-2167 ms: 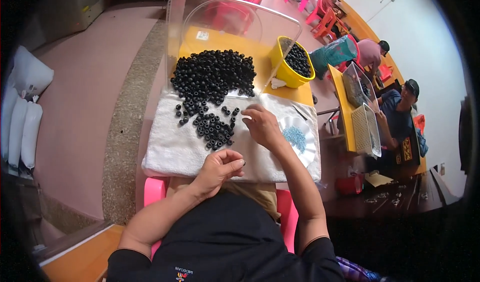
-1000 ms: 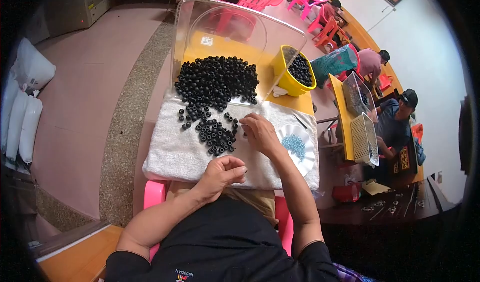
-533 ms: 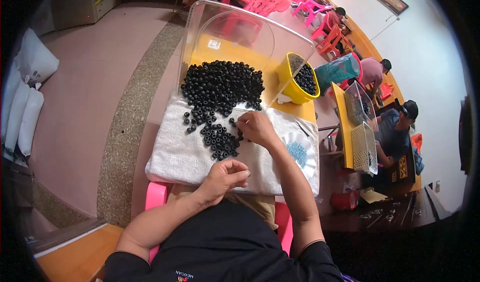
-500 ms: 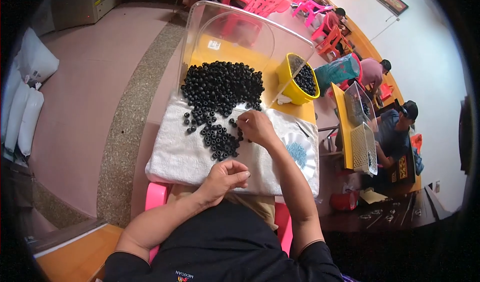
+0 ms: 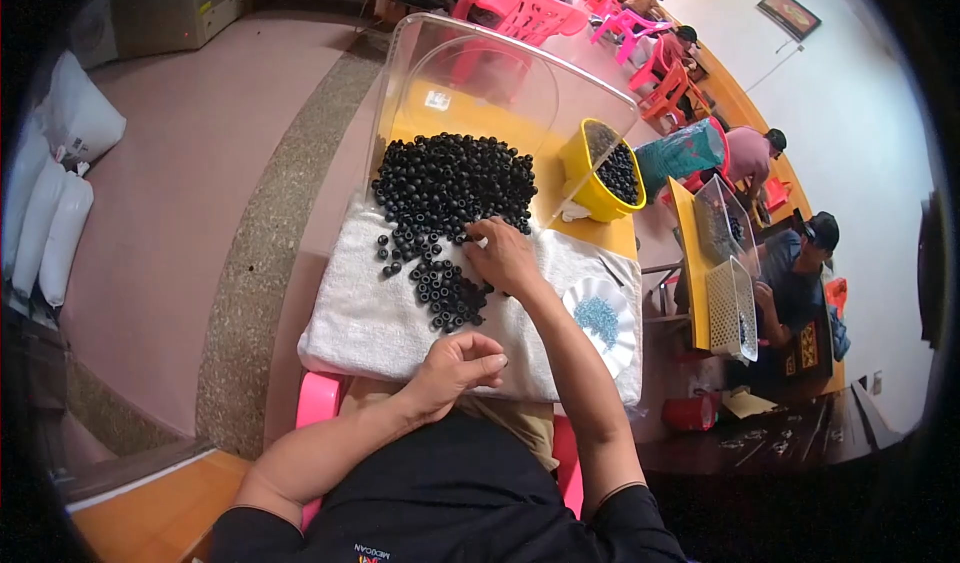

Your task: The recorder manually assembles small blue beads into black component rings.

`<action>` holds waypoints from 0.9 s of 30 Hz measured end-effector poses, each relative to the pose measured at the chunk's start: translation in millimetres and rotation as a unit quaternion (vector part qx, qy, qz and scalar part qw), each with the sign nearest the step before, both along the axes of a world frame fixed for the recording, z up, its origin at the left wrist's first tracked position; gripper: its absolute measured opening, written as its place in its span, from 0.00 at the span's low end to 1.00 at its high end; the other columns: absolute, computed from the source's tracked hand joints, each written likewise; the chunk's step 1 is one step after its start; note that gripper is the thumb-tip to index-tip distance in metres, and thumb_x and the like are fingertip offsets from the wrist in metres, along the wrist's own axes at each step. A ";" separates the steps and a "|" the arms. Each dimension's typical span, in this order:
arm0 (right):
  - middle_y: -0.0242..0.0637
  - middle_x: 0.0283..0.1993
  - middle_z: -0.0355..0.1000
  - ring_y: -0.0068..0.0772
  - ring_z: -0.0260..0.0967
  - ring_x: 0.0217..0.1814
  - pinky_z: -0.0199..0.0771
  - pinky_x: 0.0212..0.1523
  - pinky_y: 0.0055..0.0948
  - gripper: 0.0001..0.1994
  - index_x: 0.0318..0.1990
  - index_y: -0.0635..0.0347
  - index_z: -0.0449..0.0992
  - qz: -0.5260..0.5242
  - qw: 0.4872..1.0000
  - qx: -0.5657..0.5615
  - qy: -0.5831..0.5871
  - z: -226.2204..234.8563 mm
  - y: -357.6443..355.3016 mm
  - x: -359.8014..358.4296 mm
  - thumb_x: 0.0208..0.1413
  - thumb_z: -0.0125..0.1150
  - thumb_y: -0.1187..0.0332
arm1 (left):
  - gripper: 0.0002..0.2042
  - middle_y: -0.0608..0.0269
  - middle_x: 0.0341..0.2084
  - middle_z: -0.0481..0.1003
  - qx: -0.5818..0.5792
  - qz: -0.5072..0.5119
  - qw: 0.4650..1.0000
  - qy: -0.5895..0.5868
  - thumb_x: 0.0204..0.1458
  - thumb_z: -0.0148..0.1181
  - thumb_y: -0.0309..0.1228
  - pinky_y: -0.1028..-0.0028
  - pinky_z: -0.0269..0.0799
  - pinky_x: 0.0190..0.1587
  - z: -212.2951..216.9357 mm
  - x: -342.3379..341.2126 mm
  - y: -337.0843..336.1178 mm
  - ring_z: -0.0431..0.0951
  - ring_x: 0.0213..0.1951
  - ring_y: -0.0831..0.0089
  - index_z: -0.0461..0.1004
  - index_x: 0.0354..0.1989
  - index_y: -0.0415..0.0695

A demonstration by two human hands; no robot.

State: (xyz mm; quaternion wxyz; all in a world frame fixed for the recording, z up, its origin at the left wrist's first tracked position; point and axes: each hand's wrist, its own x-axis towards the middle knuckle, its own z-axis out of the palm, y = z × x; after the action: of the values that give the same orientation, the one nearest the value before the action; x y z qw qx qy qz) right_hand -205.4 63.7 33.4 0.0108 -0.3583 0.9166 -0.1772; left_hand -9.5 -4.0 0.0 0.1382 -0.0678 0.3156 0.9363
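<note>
while r hand (image 5: 505,256) rakes black rings (image 5: 445,298), towel (image 5: 350,328) left edge bare.

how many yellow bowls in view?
1. The yellow bowl sits on the orange table beyond the white towel, right of the pile of black rings, and holds more rings. Others may be hidden behind the clear screen.

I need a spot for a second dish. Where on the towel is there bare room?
The white towel is bare along its left part, beside the small black rings, and between the right hand and the white dish. The far edge is crowded by the big ring pile; the left hand takes the near middle.
</note>
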 end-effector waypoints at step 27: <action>0.41 0.33 0.74 0.37 0.75 0.35 0.74 0.37 0.32 0.07 0.33 0.63 0.81 -0.013 0.997 -0.067 -0.019 -9.0 18.8 -3.9 0.46 0.67 0.71 | 0.07 0.66 0.33 0.75 -0.008 -0.006 1.000 -0.002 0.55 0.63 0.25 0.75 0.78 0.40 0.5 -0.2 -1.6 0.78 0.33 0.76 0.73 0.40 0.40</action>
State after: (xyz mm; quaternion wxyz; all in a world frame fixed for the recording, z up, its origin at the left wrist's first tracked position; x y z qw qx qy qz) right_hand -209.3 82.5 24.4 0.0017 -0.3431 0.9067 -0.2455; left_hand -9.7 -5.6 0.4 0.1439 -0.0688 0.3228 0.9329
